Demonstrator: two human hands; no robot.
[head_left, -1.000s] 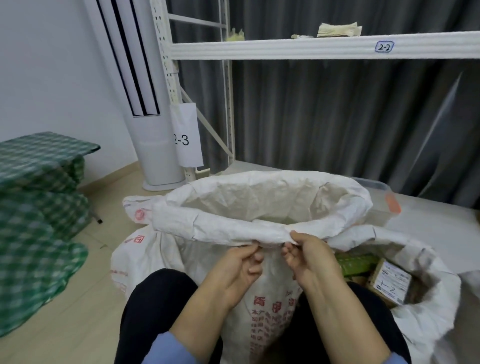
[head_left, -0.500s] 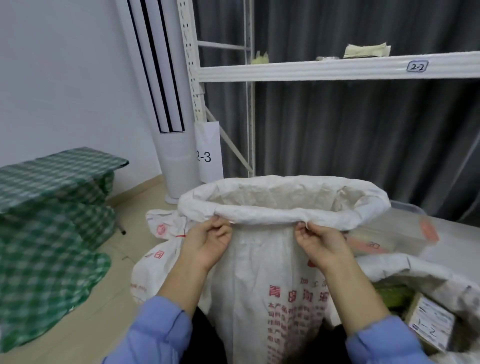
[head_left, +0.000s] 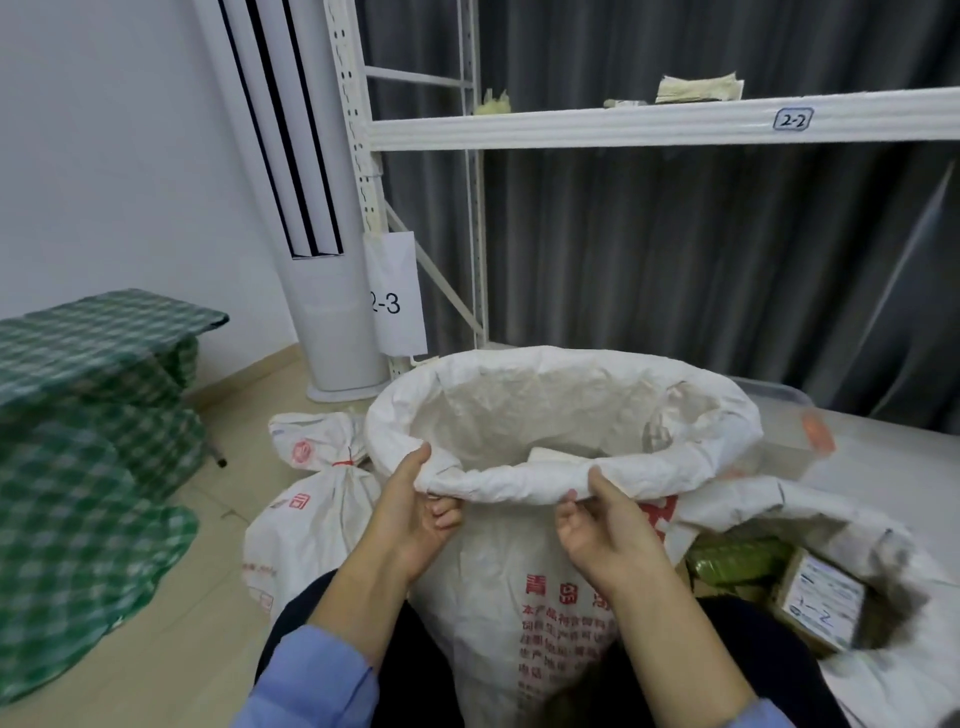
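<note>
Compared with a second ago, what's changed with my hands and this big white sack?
Your hands slid apart along the rolled rim of the sack: left hand leftward, right hand rightward, from almost touching at the front. Both still grip the rim, thumbs on top. The sack stays upright; the tied sack beside it has not moved.

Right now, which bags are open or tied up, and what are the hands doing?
middle sack: open, upright, rim rolled down.
left hand: grips the rolled rim, thumb on top.
right hand: grips the same rim.
small sack: tied shut with red string.
right-side sack: open, green packet and labelled box inside.
</note>
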